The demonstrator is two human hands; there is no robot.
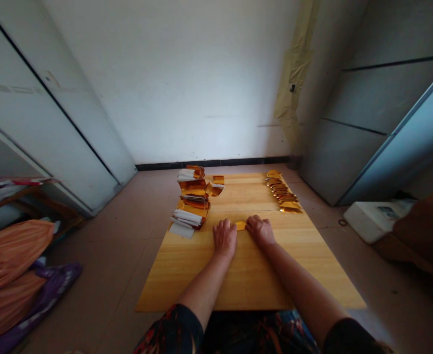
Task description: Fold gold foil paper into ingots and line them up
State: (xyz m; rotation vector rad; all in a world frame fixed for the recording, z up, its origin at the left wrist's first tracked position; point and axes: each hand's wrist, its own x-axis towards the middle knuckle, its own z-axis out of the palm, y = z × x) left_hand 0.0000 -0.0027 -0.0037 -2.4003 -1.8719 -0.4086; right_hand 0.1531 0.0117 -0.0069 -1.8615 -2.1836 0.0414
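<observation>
A small strip of gold foil paper lies on the wooden board, stretched between my two hands. My left hand presses down at its left end, fingers bent and close together. At the right end, my right hand has its fingers curled onto the paper. The fingertips partly hide both ends. Left of my hands sit curled bundles of gold paper sheets with white backs. Toward the far right of the board, folded gold paper pieces overlap in a row.
The wooden board sits low before me, near a white wall. A grey cabinet rises at the right, with a white foam box beside it. Orange cloth and a purple bag lie on the left.
</observation>
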